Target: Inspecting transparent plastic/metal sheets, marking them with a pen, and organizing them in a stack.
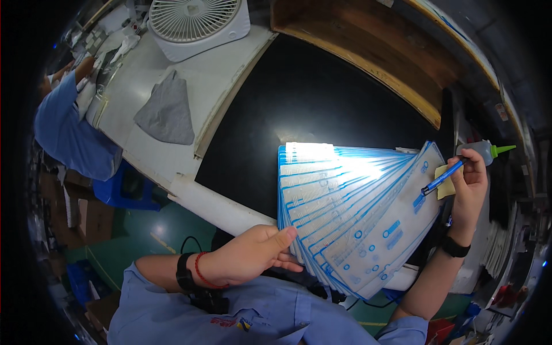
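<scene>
A fanned stack of thin whitish sheets [345, 221] with blue edges and blue printed marks spreads over the near part of the black work surface. At its lower left edge, my left hand [259, 253] is closed on the sheets, thumb on top and fingers partly hidden beneath. My right hand [468, 192], above the stack's right side, grips a blue pen [443, 177] whose dark tip points down-left toward the top sheet. A small yellow paper piece [444, 185] shows behind the pen, next to the palm; whether the hand holds it I cannot tell.
A grey bottle with a green nozzle [503, 150] lies just beyond my right hand. A wooden shelf [368, 52] borders the black surface [310, 86]. On the white table at left are a white fan [198, 23] and a grey cloth [168, 112]. Another person's blue sleeve [69, 132] shows far left.
</scene>
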A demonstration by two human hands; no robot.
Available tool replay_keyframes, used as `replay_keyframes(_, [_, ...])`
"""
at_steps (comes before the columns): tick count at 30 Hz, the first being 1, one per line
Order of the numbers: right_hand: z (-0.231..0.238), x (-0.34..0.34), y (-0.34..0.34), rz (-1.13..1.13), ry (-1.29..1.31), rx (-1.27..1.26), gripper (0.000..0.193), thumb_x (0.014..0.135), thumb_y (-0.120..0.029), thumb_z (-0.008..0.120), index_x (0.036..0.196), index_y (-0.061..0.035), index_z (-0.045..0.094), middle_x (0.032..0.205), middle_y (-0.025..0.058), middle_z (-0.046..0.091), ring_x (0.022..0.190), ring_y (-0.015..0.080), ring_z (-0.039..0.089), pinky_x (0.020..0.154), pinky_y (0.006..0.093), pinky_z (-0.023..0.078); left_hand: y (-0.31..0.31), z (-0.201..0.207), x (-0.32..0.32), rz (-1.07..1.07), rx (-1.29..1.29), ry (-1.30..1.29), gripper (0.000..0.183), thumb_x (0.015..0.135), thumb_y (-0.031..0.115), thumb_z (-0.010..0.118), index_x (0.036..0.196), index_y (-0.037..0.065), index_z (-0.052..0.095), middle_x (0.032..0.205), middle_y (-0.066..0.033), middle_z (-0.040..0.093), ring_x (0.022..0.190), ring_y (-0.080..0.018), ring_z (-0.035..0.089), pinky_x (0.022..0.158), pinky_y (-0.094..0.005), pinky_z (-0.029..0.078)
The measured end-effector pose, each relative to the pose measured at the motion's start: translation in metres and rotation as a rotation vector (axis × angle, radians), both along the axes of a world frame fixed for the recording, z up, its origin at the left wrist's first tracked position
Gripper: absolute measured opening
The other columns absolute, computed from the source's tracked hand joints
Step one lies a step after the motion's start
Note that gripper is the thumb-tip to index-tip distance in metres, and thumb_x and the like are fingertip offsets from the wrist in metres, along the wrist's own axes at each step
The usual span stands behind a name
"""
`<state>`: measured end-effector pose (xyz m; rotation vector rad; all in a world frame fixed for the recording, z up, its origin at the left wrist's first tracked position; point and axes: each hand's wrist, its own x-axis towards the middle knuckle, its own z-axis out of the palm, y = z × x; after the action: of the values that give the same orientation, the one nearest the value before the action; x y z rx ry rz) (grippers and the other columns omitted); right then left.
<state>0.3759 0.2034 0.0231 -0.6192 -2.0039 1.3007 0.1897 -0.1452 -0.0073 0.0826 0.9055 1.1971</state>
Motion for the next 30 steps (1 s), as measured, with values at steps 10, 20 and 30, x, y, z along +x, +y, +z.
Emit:
replay_keyframes(10, [0.001, 0.001, 0.001, -0.020, -0.009, 0.005, 0.034, 0.087, -0.004, 0.068, 0.117, -0.0033, 0.053, 0.097, 0.0063, 0.064, 0.093, 0.0124, 0.062, 0.086, 0.0257, 0.048, 0.004, 0.011, 0.000, -0.113, 0.052, 0.197, 0.042, 0.103, 0.028, 0.043, 0.128, -0.005, 0.052, 0.123, -0.0116, 0.060, 0.109, -0.0148, 0.058, 0.094, -0.0300, 0.050])
replay_keyframes(20, [0.020, 0.025, 0.013, -0.066, 0.144, 0.035, 0.035, 0.087, -0.004, 0.067, 0.120, -0.0024, 0.053, 0.098, 0.0060, 0.064, 0.091, 0.0108, 0.061, 0.082, 0.0229, 0.047, 0.000, -0.002, 0.000, -0.005, 0.017, -0.002, 0.055, 0.104, 0.039, 0.033, 0.130, -0.008, 0.046, 0.126, -0.0174, 0.057, 0.113, -0.0215, 0.059, 0.098, -0.0332, 0.049])
replay_keyframes(30, [0.079, 0.072, -0.008, -0.063, 0.164, -0.052, 0.040, 0.087, -0.005, 0.068, 0.122, -0.0043, 0.048, 0.094, 0.0041, 0.058, 0.082, 0.0110, 0.057, 0.084, 0.0218, 0.046, 0.002, -0.001, -0.003, -0.079, 0.071, 0.037, 0.045, 0.104, 0.031, 0.040, 0.130, -0.004, 0.050, 0.127, -0.0108, 0.058, 0.110, -0.0147, 0.058, 0.096, -0.0295, 0.049])
